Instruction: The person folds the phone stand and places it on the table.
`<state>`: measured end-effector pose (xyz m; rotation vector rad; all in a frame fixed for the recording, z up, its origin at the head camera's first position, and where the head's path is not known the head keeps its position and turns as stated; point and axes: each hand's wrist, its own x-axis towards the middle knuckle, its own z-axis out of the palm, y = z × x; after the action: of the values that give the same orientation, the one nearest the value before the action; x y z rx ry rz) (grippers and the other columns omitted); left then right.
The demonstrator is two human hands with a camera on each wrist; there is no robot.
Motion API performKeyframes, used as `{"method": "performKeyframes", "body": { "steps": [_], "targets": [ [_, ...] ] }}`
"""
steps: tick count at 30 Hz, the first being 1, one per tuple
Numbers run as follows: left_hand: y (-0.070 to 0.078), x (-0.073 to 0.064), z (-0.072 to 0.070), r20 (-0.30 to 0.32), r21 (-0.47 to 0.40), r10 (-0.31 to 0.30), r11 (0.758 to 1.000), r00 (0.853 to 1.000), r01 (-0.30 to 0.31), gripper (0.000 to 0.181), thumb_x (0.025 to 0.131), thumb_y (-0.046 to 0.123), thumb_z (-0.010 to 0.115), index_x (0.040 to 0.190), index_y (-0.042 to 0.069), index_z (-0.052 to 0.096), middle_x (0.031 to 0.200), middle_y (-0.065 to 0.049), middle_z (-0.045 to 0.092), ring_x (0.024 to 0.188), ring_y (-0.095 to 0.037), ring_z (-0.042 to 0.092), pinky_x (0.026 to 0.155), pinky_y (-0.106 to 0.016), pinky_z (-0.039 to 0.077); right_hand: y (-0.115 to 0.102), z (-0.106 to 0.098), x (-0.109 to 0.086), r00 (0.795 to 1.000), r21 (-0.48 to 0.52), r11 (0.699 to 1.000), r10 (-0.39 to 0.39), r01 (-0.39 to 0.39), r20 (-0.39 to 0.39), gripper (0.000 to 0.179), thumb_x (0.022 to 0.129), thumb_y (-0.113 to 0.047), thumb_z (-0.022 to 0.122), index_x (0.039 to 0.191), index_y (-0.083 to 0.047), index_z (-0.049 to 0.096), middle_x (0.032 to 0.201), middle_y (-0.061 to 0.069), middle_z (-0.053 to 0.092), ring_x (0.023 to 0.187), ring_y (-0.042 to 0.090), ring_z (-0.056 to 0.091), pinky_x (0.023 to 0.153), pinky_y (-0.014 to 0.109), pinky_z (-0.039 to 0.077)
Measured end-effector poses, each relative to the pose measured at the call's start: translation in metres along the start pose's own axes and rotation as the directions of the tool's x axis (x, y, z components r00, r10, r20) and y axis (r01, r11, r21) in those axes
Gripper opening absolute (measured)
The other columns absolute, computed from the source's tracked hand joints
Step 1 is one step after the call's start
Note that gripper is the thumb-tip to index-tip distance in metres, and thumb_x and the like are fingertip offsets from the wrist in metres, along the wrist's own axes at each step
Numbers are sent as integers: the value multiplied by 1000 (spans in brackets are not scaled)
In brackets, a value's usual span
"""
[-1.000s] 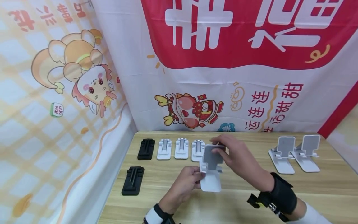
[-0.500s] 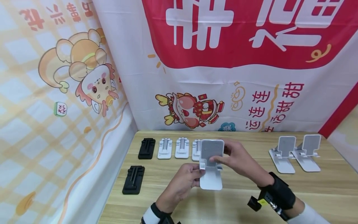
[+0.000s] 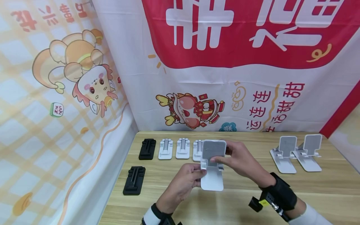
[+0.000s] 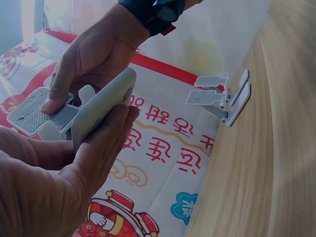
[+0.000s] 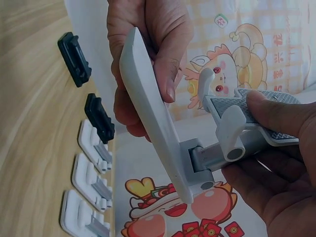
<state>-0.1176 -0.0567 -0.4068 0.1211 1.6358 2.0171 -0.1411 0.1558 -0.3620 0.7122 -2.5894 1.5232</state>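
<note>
Between both hands, above the table, is a white folding phone stand (image 3: 212, 181) with a grey padded back plate, unfolded on its hinged arm. My left hand (image 3: 185, 184) grips the base by its left edge, thumb on the face and fingers behind, as the right wrist view also shows of the base (image 5: 148, 103). My right hand (image 3: 240, 159) pinches the padded plate (image 5: 247, 108), thumb on the grey pad and fingers behind it. In the left wrist view the right thumb presses on the pad (image 4: 34, 111) while the left fingers lie along the base's underside.
Three folded white phone stands (image 3: 183, 149) line the back of the wooden table (image 3: 253, 203), the rightmost partly hidden. Two folded black stands (image 3: 134, 181) lie at the left. Two unfolded white stands (image 3: 287, 154) stand at the back right. Printed cloth (image 3: 126, 81) hangs behind and left.
The right hand has moved from the plate's top edge to its right side, thumb now on the pad. The plate stands taller in view. Little differs over the last half second.
</note>
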Motion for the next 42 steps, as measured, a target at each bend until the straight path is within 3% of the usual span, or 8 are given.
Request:
{"method": "performKeyframes", "body": {
  "steps": [5,13,21,24,29,32,38,42],
  "targets": [
    [0,-1,0,-4,13,-7,1000,1000,7,35,96,8,54,126,-10,55,113,-18,68,99,-27,68,82,-35,57,0,1,1,999,7,999,-31,31,-11,46,76,-37,77,116,-19,67,107,-8,71,92,4,67,80,28,58],
    [1,-3,5,-12,32,-14,999,1000,14,33,96,11,56,121,-9,59,108,-16,70,95,-23,69,80,-34,58,3,3,4,990,-41,996,-88,84,-111,30,76,-16,79,103,-26,72,103,-13,71,90,5,66,72,26,59],
    [0,-1,4,-34,49,-17,999,999,19,35,96,12,56,123,-9,58,109,-14,70,96,-22,69,81,-34,58,-2,3,3,990,-116,991,-86,73,-110,35,76,-23,78,110,-24,70,108,-12,70,96,4,65,81,29,57],
    [-2,1,1,-45,56,-24,998,999,27,34,96,12,56,123,-8,58,109,-14,70,96,-23,69,81,-34,58,-10,0,2,969,-237,958,-198,159,-150,42,76,-20,79,116,-20,68,114,-8,68,103,8,62,89,32,55],
    [-7,2,-3,-53,67,-13,998,999,16,35,97,12,55,124,-9,57,109,-15,70,96,-23,69,80,-34,58,-26,-4,0,896,-429,841,-421,328,-141,38,72,-7,82,108,-15,73,103,-4,64,98,10,56,84,31,55],
    [-7,2,-4,-60,74,-3,997,998,7,35,97,12,54,125,-9,56,109,-16,70,96,-23,69,79,-34,58,-32,-2,-1,886,-467,809,-451,358,-103,34,70,-1,81,100,-13,75,95,-5,61,90,8,52,76,28,55],
    [-5,2,-6,-80,75,-9,997,997,15,37,97,12,54,128,-8,55,113,-15,69,99,-24,69,81,-33,58,-36,4,-4,879,-500,784,-469,368,-88,25,68,1,82,88,-12,77,79,-7,57,76,6,48,62,22,51],
    [0,2,-10,-128,85,-10,996,992,21,36,97,12,52,128,-4,57,118,-13,66,97,-19,66,79,-29,58,-35,15,-10,862,-505,754,-506,421,-36,25,67,2,81,87,-12,77,79,-6,60,76,4,53,63,18,54]
  ]
}}
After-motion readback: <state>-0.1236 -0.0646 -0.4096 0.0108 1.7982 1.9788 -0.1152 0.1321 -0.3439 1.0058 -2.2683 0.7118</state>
